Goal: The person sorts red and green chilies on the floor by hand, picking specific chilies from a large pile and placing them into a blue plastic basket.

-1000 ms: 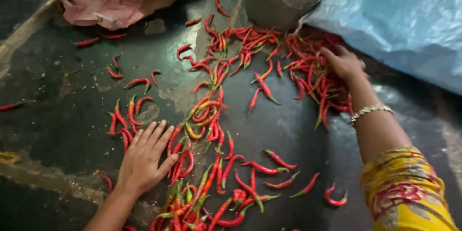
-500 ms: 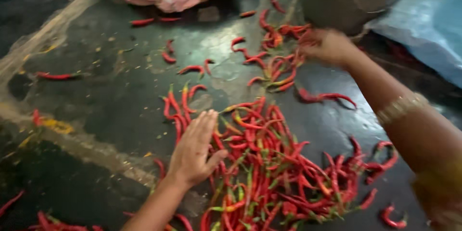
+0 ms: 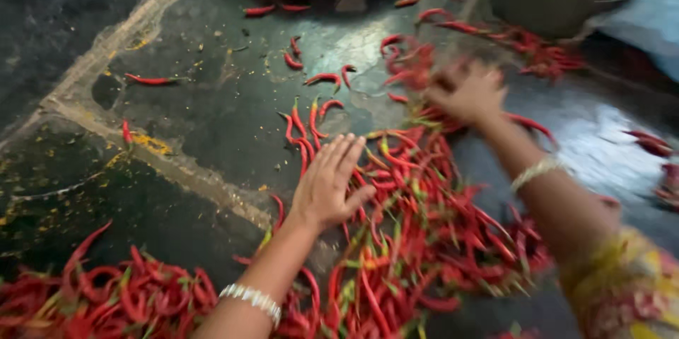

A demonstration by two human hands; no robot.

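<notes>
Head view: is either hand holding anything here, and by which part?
The left hand holds nothing; it lies flat, fingers spread, on the red chillies. The right hand is motion-blurred over the chillies, so a grip cannot be told.

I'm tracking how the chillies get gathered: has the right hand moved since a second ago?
Yes. The right hand has swept left and toward the person, away from the blue sheet and toward the chilli pile.

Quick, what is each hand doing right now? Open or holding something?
Left hand: open, flat, fingers spread, resting on the red chillies.
Right hand: blurred, among the chillies farther out; cannot tell if it grips any.
</notes>
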